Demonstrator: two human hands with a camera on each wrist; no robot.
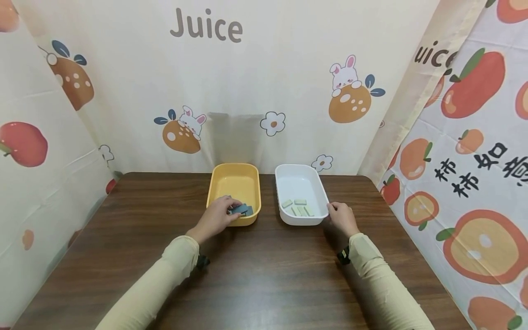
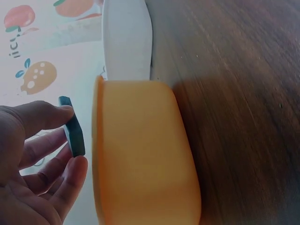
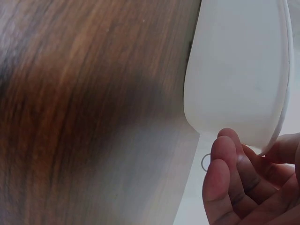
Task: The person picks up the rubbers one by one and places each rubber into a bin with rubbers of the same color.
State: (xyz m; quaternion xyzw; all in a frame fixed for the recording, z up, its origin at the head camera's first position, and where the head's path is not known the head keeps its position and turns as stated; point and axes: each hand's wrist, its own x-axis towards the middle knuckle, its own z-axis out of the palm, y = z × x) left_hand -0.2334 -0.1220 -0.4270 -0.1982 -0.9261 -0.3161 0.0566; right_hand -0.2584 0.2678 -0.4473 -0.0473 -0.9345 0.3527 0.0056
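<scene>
My left hand (image 1: 215, 213) reaches over the near end of the yellow plastic bin (image 1: 235, 222). Its thumb and fingertips pinch a thin blue-green block (image 2: 75, 131), held just above the bin's rim in the left wrist view. More blue-green blocks (image 1: 249, 211) lie inside, partly covered by the hand. On the other side, my right hand (image 1: 342, 217) pinches the rim of a white bin (image 1: 301, 220) at its near right corner, thumb on the rim and fingers along the outer wall. Several pale green blocks (image 1: 300, 202) lie spread on that bin's floor.
Both bins stand side by side near the far edge of a dark wood table (image 1: 264, 275), a narrow gap between them. Printed fabric curtains (image 1: 288, 68) hang behind the table and along both sides.
</scene>
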